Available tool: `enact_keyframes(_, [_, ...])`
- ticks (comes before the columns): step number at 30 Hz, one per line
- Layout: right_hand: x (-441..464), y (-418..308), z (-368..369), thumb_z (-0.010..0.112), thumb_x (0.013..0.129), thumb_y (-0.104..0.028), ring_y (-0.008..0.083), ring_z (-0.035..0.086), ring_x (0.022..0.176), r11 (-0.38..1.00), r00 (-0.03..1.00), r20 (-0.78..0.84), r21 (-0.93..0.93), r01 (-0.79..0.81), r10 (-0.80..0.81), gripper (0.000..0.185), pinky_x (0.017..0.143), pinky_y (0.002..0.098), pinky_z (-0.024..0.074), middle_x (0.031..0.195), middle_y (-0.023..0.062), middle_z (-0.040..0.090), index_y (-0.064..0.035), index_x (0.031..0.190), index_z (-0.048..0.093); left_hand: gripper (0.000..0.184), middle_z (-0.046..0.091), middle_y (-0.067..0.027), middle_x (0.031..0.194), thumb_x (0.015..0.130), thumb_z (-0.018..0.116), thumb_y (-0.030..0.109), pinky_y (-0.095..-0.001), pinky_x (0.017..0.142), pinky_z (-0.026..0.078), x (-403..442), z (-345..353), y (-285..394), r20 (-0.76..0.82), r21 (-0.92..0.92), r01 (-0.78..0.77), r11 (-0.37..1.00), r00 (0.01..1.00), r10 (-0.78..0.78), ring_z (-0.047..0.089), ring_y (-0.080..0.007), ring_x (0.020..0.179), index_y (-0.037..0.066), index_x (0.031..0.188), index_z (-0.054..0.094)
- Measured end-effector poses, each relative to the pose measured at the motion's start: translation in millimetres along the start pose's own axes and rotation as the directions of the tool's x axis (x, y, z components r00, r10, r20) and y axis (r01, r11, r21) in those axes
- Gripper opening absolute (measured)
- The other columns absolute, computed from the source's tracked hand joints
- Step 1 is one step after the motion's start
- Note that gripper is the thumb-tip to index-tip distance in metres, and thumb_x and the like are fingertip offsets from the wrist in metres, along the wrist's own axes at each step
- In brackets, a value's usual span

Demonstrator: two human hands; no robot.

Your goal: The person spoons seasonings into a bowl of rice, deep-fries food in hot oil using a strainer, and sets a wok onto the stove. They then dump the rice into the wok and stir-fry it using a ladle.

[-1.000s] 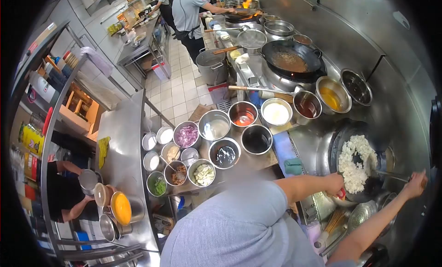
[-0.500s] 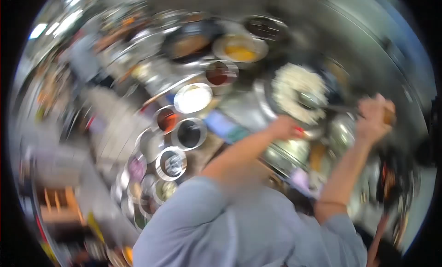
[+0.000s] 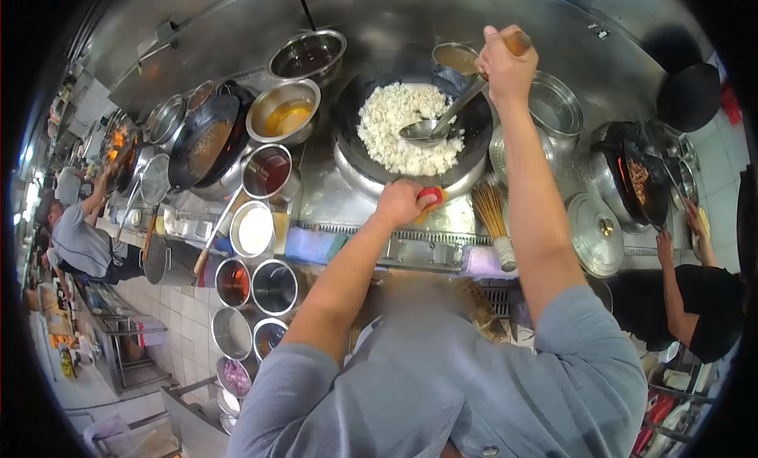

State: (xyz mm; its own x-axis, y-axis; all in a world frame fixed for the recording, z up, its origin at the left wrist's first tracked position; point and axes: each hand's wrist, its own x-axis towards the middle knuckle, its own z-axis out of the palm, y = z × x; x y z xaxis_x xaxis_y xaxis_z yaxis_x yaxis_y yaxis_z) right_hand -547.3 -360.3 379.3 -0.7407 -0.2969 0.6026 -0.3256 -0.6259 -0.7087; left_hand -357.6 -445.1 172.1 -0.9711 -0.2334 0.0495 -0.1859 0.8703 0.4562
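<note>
The white rice [image 3: 383, 134] sits in the black wok [image 3: 478, 146] in front of us, heaped from the middle towards the left and near sides. The ladle [image 3: 424, 129] has its bowl down among the grains on the right of the heap. The right hand [image 3: 509, 67] has its fingers wrapped tightly around the ladle's handle; the left hand [image 3: 401, 203] is at the near rim, fingers bunched and closed on a red-and-yellow pad [image 3: 431, 196]. I can't tell whether it grips the metal through it.

What would worry me is that pad: if it slipped, the fingers might touch the hot rim and the wok could lurch. A hard shove of the ladle towards the near side could spill rice over the edge. The bamboo brush [image 3: 489, 209], just right of the left hand, could be knocked. Farther left, a wide swing might catch the bowl of yellow oil [image 3: 286, 120]. Well to the right, flames lick another wok [image 3: 636, 182], a burn risk for anyone leaning that way.

I can read no brand, label or writing anywhere from here.
</note>
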Motion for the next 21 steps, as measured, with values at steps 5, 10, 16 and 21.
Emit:
enact_keyframes(5, [1, 54, 22, 0.057, 0.089, -0.004, 0.0083, 0.036, 0.040, 0.996, 0.993, 0.094, 0.055, -0.074, 0.069, 0.031, 0.040, 0.0261, 0.0300, 0.049, -0.0014, 0.040, -0.0107, 0.065, 0.039, 0.044, 0.066, -0.0130, 0.088, 0.087, 0.055, 0.050, -0.0434, 0.079, 0.045, -1, -2, 6, -0.019, 0.029, 0.018, 0.999, 1.000, -0.017, 0.061, -0.0307, 0.092, 0.007, 0.085, 0.066])
enact_keyframes(10, [35, 17, 31, 0.059, 0.088, -0.007, 0.0069, 0.034, 0.040, 0.991, 0.992, -0.054, 0.061, 0.120, -0.117, 0.032, 0.040, 0.0262, 0.0284, 0.049, -0.0033, 0.036, -0.0108, 0.064, 0.038, 0.045, 0.066, -0.0126, 0.087, 0.087, 0.054, 0.050, -0.0433, 0.080, 0.044, -2, 1, 3, -0.022, 0.029, 0.022, 0.999, 1.000, -0.022, 0.061, -0.0305, 0.093, 0.007, 0.085, 0.066])
enact_keyframes(16, [57, 31, 31, 0.059, 0.088, -0.007, 0.0071, 0.035, 0.040, 0.992, 0.998, -0.030, -0.114, -0.054, 0.051, 0.033, 0.040, 0.0245, 0.0284, 0.050, -0.0027, 0.037, -0.0120, 0.063, 0.038, 0.043, 0.065, -0.0133, 0.085, 0.086, 0.056, 0.049, -0.0440, 0.077, 0.047, -1, 3, 1, -0.063, -0.010, -0.018, 1.000, 0.998, 0.017, 0.062, -0.0317, 0.089, 0.007, 0.085, 0.066])
enact_keyframes(21, [48, 56, 20, 0.059, 0.088, -0.006, 0.0064, 0.034, 0.040, 0.999, 0.999, 0.031, -0.026, -0.032, 0.033, 0.035, 0.039, 0.0247, 0.0266, 0.050, -0.0041, 0.038, -0.0116, 0.060, 0.038, 0.039, 0.064, -0.0146, 0.082, 0.084, 0.061, 0.044, -0.0433, 0.075, 0.048, -5, 10, -3, -0.134, -0.048, -0.078, 0.996, 0.988, 0.071, 0.062, -0.0339, 0.084, 0.005, 0.082, 0.065])
